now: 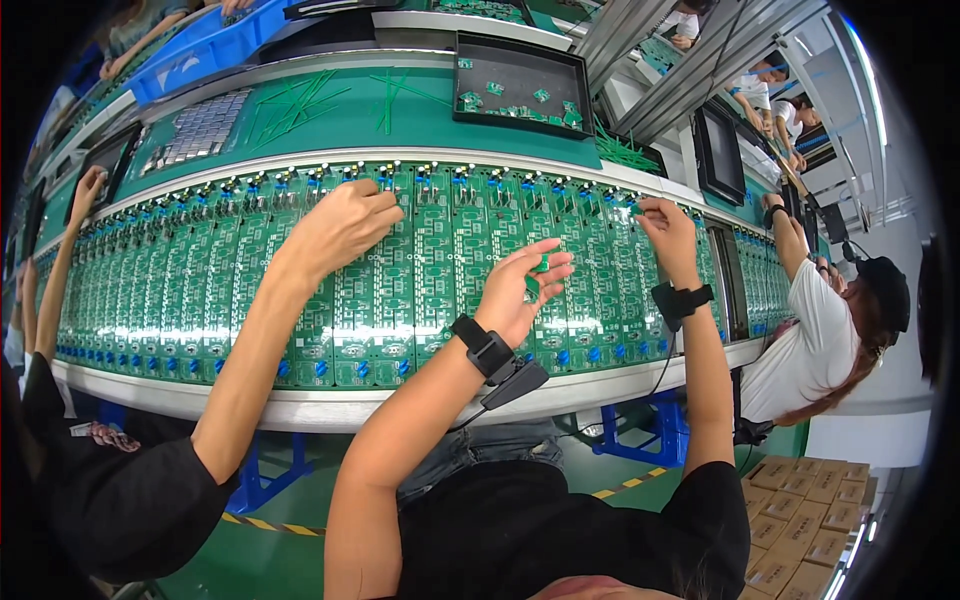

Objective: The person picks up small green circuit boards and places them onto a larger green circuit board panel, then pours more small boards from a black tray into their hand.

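Note:
A long row of green circuit boards (435,285) lies side by side along the line in front of me, with small blue parts along the near edge. Above the middle boards, my left hand (512,290) is turned palm up. Its fingers curl around a small green piece (541,264), perhaps a little circuit board. Farther right, my right hand (670,238) is at the far end of the boards, thumb and fingertips pinched together. Whatever is between those fingertips is too small to make out. Both my wrists wear black straps.
On my left a co-worker's hand (345,228) works over the same boards. Beyond the line sit a black tray (525,85) of small green boards, loose green strips (300,105) and a blue bin (205,50). Another person (825,330) stands at right, near stacked cartons (805,515).

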`<state>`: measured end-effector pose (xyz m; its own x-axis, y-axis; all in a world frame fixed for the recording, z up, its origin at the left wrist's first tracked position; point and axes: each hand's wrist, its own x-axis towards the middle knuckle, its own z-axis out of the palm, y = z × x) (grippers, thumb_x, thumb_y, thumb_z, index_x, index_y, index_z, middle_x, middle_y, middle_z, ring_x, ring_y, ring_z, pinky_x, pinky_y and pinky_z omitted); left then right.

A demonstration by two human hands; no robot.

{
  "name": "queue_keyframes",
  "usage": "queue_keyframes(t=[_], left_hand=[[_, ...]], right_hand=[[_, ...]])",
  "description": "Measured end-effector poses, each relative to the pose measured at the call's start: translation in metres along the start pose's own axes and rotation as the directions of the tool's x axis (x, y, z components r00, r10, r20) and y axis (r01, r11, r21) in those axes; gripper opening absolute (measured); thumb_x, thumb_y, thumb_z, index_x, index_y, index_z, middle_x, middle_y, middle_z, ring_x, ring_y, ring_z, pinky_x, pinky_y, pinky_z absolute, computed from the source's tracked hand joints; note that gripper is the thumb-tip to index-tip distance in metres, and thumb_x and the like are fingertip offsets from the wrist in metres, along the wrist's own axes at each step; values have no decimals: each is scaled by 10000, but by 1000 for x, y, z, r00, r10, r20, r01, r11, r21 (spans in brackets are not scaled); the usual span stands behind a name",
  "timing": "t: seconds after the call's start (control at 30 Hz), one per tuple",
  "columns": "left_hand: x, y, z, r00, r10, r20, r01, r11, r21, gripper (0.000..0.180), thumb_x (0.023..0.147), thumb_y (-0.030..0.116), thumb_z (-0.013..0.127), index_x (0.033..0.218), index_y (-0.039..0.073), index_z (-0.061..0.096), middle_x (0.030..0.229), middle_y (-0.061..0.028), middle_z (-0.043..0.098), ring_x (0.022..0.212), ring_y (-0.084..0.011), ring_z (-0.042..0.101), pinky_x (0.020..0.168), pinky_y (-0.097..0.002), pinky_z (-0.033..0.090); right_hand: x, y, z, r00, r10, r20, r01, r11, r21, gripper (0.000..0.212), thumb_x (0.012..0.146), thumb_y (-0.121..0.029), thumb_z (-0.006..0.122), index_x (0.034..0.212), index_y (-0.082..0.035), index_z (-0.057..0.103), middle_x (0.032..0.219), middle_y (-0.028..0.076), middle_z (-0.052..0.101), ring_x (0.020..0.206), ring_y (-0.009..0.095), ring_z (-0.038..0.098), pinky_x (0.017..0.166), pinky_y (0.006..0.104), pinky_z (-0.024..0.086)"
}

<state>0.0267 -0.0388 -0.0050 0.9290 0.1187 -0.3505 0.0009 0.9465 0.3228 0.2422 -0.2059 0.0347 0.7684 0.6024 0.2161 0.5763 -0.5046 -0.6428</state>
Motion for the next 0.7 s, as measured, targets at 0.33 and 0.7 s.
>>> queue_keyframes(t=[0.33, 0.7], left_hand=[[3, -2, -4, 985, 32, 170, -45, 996, 73, 232, 901, 136, 453, 1099, 26, 504, 1084, -83, 577, 711, -60, 483, 637, -200, 406], [3, -4, -2, 998, -4, 59, -2, 995, 99, 248, 852, 197, 579, 1070, 80, 596, 811, 31, 541, 736, -45, 486, 685, -188, 415]], right_hand=[[6, 8, 10, 964, -230, 131, 255, 941, -222, 287, 699, 54, 613, 962, -38, 546, 903, 80, 591, 732, 176, 594, 673, 282, 486], [11, 3, 12, 956, -231, 182, 271, 933, -237, 259, 701, 51, 607, 932, -43, 538, 863, 75, 587, 735, 189, 588, 666, 289, 479]])
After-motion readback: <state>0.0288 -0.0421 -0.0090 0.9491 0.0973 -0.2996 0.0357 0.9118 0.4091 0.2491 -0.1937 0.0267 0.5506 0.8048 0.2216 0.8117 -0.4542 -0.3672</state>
